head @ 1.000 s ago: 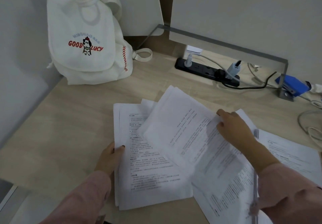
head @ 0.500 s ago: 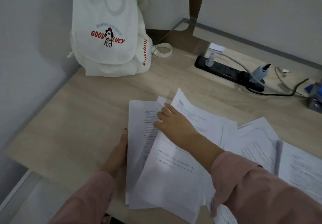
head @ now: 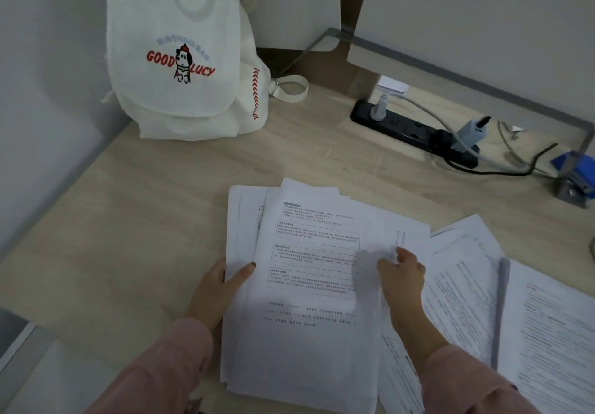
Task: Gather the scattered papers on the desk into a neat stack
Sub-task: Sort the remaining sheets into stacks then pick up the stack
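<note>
The stack [head: 306, 285] lies between my hands, on the desk [head: 128, 220] right in front of me. Its sheets are uneven, with corners fanning out at the far end and edges stepped along the left side. My left hand [head: 215, 288] grips the stack's left edge, thumb on top of the printed page and the fingers out of sight beneath. My right hand [head: 402, 275] is at the stack's right edge with the fingers curled. Blur there hides whether they pinch a sheet or only press on it, so I cannot tell. The hands are apart, with the width of the stack between them.

Just right of my right hand, loose sheets [head: 467, 285] lie spread and overlapping, some tucked under the stack's right side. A grey pen [head: 500, 310] lies on them, well right of that hand. Beyond my left hand, far back against the wall, stands a white bag [head: 180, 59]. Beyond my right hand lies a black power strip [head: 412, 130] with plugs and cables, and further right a blue stapler [head: 576, 172].
</note>
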A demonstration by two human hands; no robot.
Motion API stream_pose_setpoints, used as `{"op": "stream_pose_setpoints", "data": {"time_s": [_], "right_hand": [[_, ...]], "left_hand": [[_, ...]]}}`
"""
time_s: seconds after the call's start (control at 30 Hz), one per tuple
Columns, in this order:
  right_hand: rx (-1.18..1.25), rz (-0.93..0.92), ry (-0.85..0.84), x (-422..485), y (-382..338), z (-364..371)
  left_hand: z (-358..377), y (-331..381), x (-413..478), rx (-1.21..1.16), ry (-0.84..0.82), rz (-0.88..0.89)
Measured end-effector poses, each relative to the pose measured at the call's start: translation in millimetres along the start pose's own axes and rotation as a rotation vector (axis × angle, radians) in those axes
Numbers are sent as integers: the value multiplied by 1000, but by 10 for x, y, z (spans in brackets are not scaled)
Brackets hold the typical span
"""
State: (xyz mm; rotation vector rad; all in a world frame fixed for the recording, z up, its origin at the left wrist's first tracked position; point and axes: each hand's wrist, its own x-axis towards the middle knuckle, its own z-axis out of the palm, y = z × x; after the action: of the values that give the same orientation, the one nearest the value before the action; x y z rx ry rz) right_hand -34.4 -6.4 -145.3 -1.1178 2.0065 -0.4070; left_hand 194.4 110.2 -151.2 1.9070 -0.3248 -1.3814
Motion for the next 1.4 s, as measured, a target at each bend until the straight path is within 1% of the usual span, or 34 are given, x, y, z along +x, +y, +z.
{"op": "stream_pose_setpoints", "data": {"time_s": [0.03,0.07,0.13,0.17,0.2,0.23,0.27,0.33,0.37,0.4,0.43,0.47,0.53,0.6,0.7,0.73,0.77,0.8,0.83,0.9,1.0,1.13,1.17,1.27,1.33,1.4], "right_hand": [[53,40,-47,23,40,-20],[117,29,-112,28,51,-40],[213,-33,-290,-18,24,-75],[212,-69,-339,-34,10,-87],[190,-103,-324,-24,18,-94],[161,-122,-247,0,43,-113],[146,-117,-133,40,74,-144],[137,13,81,139,148,-266],[145,107,127,185,195,-332],[154,175,127,219,240,-389],[178,211,93,238,275,-427],[220,210,42,245,289,-452],[248,158,-58,216,259,-480],[270,113,-119,169,197,-507],[363,112,-233,174,153,-602],[340,90,-261,168,140,-632],[260,44,-272,156,139,-662],[161,-20,-251,142,141,-698],[88,-68,-189,149,150,-732],[79,-109,-24,183,175,-835],[279,-97,128,237,215,-1060],[572,-99,205,164,249,-1292],[643,-100,213,125,252,-1327],[849,-62,153,-10,245,-1382],[874,-24,87,-89,257,-1357],[846,-11,-9,-192,264,-1264]], "left_hand": [[8,-5,2,3,-1,-6],[13,-11,8,11,-2,-9],[14,-29,21,22,-6,-10],[15,-39,26,25,-3,-7],[15,-53,35,35,3,0],[17,-58,38,47,6,10],[16,-66,43,57,9,14],[13,-82,56,70,20,18],[15,-93,62,71,28,16],[15,-105,69,74,37,14],[16,-112,74,81,47,14],[20,-112,74,85,57,17],[28,-111,80,81,70,20],[43,-96,65,67,73,23],[51,-80,37,55,72,29],[48,-85,39,54,70,28],[48,-87,31,53,73,25],[46,-88,22,48,75,24],[41,-98,22,36,84,20],[35,-120,15,-2,105,13],[39,-151,6,-45,129,-5],[68,-138,-16,-65,158,-34],[81,-126,-28,-61,167,-43],[113,-104,-55,-79,178,-64],[141,-102,-70,-95,183,-73],[166,-120,-82,-123,182,-82]]}}
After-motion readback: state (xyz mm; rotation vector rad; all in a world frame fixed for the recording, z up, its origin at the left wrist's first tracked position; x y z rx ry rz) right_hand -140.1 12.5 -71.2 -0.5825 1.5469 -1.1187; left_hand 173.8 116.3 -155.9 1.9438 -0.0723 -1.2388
